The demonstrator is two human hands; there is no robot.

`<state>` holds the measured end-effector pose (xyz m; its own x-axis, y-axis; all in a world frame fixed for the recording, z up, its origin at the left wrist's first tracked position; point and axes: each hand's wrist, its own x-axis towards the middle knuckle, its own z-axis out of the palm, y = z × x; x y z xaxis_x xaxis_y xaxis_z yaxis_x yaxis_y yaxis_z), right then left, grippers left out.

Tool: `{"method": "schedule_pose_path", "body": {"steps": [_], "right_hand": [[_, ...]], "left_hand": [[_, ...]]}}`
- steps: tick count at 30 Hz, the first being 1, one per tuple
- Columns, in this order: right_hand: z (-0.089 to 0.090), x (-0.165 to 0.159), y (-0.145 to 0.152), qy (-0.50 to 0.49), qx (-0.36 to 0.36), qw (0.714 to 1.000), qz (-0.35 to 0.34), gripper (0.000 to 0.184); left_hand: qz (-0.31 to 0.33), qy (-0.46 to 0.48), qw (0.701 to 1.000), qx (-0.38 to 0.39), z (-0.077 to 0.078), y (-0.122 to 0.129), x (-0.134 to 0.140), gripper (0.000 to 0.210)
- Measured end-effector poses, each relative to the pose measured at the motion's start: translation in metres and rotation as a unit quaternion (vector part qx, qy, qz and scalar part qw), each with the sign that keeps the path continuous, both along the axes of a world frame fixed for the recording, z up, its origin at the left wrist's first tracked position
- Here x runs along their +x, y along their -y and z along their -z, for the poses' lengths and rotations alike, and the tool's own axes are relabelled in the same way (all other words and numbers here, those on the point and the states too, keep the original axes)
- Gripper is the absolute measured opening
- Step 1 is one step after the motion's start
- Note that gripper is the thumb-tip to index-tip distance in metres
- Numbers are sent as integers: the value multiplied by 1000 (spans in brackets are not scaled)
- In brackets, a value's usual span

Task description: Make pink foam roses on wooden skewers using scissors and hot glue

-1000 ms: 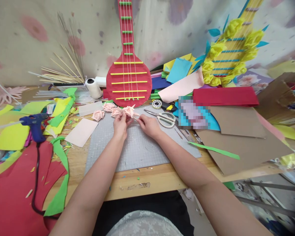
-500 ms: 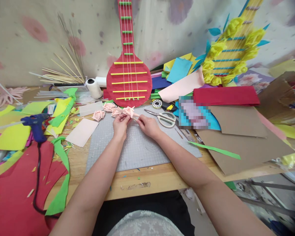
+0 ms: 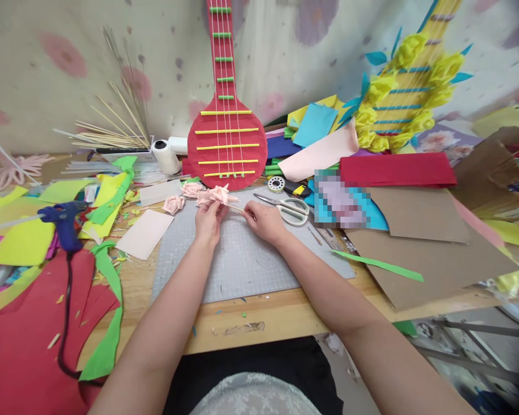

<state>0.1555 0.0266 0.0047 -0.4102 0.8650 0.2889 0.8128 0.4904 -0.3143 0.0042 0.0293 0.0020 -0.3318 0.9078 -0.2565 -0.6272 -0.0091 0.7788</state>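
Observation:
A pink paper flower (image 3: 220, 195) on a thin stick (image 3: 236, 209) is held over the grey cutting mat (image 3: 259, 259). My left hand (image 3: 209, 221) pinches it at the base of its petals. The fingers of my right hand (image 3: 263, 221) are closed on the stick's other end. More pink paper flowers (image 3: 173, 204) lie left of and behind my left hand. Scissors with pale handles (image 3: 293, 211) rest on the mat just beyond my right hand. A red paper lute (image 3: 227, 144) with yellow and green bars and white strings leans against the wall behind.
A blue glue gun (image 3: 67, 222) stands at left among coloured paper scraps and a red sheet (image 3: 30, 340). Brown cardboard (image 3: 419, 259) lies at right under a red folded sheet (image 3: 398, 169). A yellow flowered lute (image 3: 400, 95) leans behind. White thread spools (image 3: 165, 157) stand near the wall.
My left hand and the flower have shifted slightly left, away from my right hand. More of the stick shows between my hands now. The right hand has barely moved.

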Motion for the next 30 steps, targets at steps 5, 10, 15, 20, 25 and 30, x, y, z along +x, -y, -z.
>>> {"method": "schedule_pose_path", "body": {"steps": [5, 10, 15, 20, 25, 30], "right_hand": [[-1, 9, -4, -41, -14, 999, -6, 21], [1, 12, -8, -181, -58, 979, 71, 23], [5, 5, -9, -284, -149, 946, 55, 26], [3, 3, -8, -299, -180, 937, 32, 25], [7, 5, -8, -273, -167, 947, 19, 22], [12, 6, -13, -303, -150, 940, 39, 20]], "left_hand": [[-61, 6, 998, -20, -3, -6, -20, 7], [-25, -33, 998, -37, -3, -7, -22, 5], [76, -78, 994, -26, -2, 2, 2, 11], [96, -107, 989, -31, -3, 6, 14, 11], [123, -137, 983, -16, -1, 7, 11, 12], [125, -128, 984, 10, 4, 7, 10, 13]]}}
